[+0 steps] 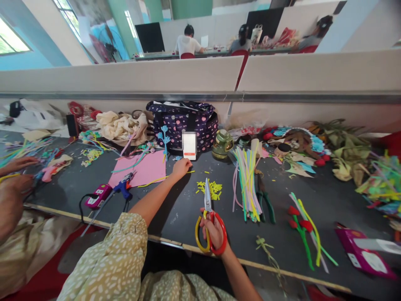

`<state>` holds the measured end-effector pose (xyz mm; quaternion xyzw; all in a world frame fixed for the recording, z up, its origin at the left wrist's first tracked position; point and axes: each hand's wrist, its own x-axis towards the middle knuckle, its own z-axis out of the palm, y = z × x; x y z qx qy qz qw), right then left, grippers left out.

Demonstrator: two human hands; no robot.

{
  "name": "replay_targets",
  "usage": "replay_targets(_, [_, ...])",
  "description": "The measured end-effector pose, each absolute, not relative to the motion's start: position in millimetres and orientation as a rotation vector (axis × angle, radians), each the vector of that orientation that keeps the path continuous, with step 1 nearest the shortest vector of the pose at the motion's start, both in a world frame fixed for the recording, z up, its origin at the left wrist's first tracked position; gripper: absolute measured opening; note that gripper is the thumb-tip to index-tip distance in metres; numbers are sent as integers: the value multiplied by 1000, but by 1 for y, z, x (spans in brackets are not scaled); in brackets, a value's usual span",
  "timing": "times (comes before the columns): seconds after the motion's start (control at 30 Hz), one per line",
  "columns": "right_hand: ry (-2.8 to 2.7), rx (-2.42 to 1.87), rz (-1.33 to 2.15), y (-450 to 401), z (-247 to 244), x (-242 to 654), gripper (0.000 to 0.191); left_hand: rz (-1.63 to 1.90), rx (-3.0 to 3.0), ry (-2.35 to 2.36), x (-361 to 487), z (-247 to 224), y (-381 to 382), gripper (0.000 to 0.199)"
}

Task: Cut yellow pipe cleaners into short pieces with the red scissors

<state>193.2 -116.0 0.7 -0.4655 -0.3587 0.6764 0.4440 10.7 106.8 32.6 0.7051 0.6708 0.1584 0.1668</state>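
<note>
My right hand (214, 232) holds a pair of scissors (207, 198) with one red and one yellow handle loop. Their blades point away from me and look closed. A pile of short yellow cut pieces (213, 189) lies around the blade tips. Reaching forward, my left hand (181, 168) is at the foot of an upright phone (189, 146), its fingers curled together. Whatever those fingers hold, if anything, is hidden. Beside that hand is a short yellow strip (190, 172). A longer yellow pipe cleaner (153, 182) runs across the pink sheet (145, 165) to its left.
A bundle of pastel pipe cleaners (247, 184) and green-handled pliers (266, 200) lie right. A blue glue gun (123, 188) rests left, near another person's hands (23, 165). A patterned bag (184, 119) and green bottle (223, 144) stand behind. Red flowers (299, 221) lie near right.
</note>
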Motion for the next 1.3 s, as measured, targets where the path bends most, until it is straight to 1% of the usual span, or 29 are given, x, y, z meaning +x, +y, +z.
replay_targets(0.13, [-837,-1159,1618,-119,5,196,40,576,1963,1562,37,31,88,15])
replay_targets(0.23, [-740,-1175,1556,-121,7,199,40,546,1912,1347,54,25,77,20])
replay_targets(0.3, [-699,-1168,1537,-120,8,200,43,569,1924,1333,60,22,77,22])
replay_targets(0.4, [-715,-1163,1520,-119,6,199,47,643,2053,1501,62,22,88,24])
replay_targets(0.5, [-763,-1188,1507,-119,3,198,48,472,2212,1565,61,21,96,30])
replay_targets(0.6, [-795,-1197,1502,-119,-1,198,46,357,2356,1491,63,19,89,32])
replay_targets(0.73, [-839,-1222,1500,-119,-1,199,42,322,2429,1293,60,20,63,30])
replay_targets(0.8, [-877,-1240,1497,-118,1,200,42,367,2392,1239,53,23,49,30])
replay_targets(0.9, [-958,-1269,1480,-119,4,200,44,540,2311,1295,31,27,33,26])
replay_targets(0.97, [-986,-1282,1468,-120,5,200,45,594,2261,1403,12,27,24,22])
replay_targets(1.17, [-963,-1242,1558,-117,6,202,49,613,2215,1842,-38,21,1,18])
replay_targets(1.3, [-1032,-1201,1576,-108,18,207,51,564,2206,2110,-55,22,-9,20])
